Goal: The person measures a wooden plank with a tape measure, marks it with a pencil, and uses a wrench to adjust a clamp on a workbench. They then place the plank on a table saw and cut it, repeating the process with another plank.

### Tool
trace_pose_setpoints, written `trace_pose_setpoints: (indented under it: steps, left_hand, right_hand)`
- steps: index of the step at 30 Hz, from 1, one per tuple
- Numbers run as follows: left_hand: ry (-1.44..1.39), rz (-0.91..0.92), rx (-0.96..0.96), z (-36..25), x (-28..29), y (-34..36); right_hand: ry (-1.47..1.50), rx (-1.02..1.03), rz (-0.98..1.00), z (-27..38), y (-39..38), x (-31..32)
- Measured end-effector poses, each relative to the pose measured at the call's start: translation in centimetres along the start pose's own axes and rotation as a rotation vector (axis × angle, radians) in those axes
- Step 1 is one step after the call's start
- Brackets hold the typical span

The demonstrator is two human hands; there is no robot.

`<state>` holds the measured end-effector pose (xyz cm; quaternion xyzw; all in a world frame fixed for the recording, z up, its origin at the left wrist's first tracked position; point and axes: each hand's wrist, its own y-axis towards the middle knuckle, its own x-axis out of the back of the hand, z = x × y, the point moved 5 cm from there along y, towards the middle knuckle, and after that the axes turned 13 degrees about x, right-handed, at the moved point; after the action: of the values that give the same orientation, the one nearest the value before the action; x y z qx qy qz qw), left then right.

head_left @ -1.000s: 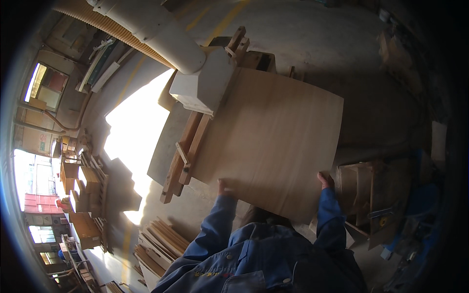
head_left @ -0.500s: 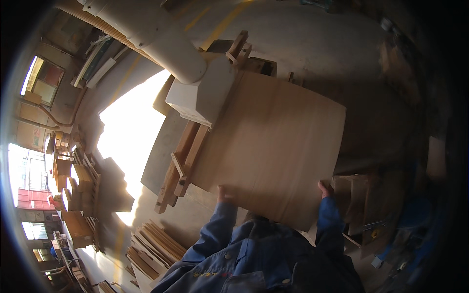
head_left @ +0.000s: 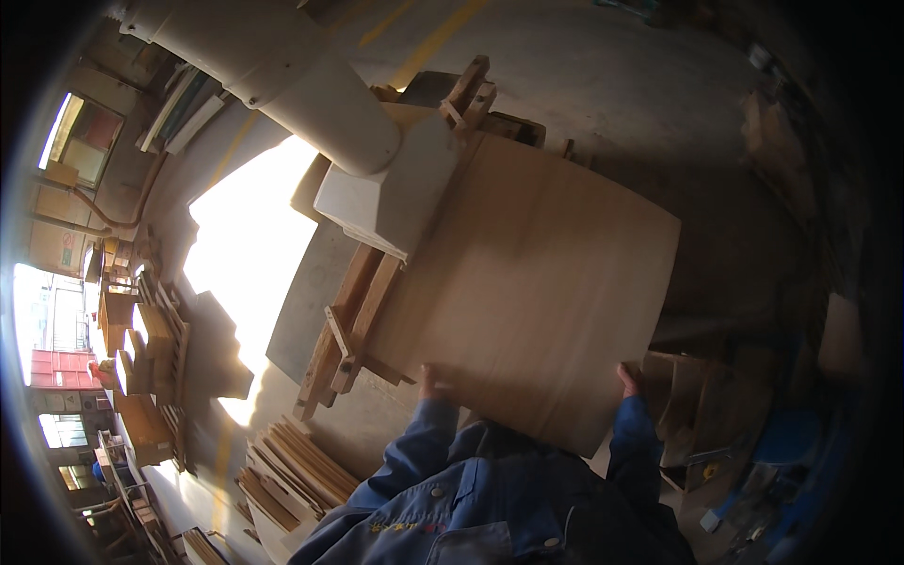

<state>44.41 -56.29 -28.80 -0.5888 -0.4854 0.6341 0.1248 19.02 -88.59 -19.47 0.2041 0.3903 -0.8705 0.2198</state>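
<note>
A large plywood board (head_left: 527,282) lies on a machine table, its left edge along wooden fence rails (head_left: 348,315) and under a white angular hood (head_left: 377,207). At its near edge, my left hand (head_left: 430,381) grips the board close to the left corner, fingers hidden underneath. My right hand (head_left: 629,379) holds the near right corner with the thumb along the edge. Both blue sleeves reach up from the bottom. The part of the machine beneath the board is mostly hidden.
A thick white duct (head_left: 301,85) runs from the hood to the upper left. Stacked boards (head_left: 292,471) lie at lower left, with cartons and wooden pieces (head_left: 141,424) along the left. Wooden crates (head_left: 687,424) and blue equipment (head_left: 786,433) stand at the right. Sunlight falls on the floor at left.
The hood and rails sit lower in the picture as the view shifts. Both hands keep their grip, and the board appears slightly farther forward relative to the hood.
</note>
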Motion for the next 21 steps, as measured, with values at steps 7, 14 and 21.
trace_pose_setpoints:
  steps: [7,14,21]
  left_hand:
    - [-0.011,-0.009,0.005,0.4,-1.4,0.4]
    - [0.028,0.013,0.002,0.5,-3.2,0.2]
    - [0.008,-0.096,-0.008,1.2,-6.7,-1.1]
  right_hand:
    - [-0.006,-0.007,0.028,1.5,-0.1,-1.8]
    - [-0.052,0.107,0.015,-1.6,4.9,7.0]
    - [-0.105,0.094,-0.081,-2.7,7.8,11.9]
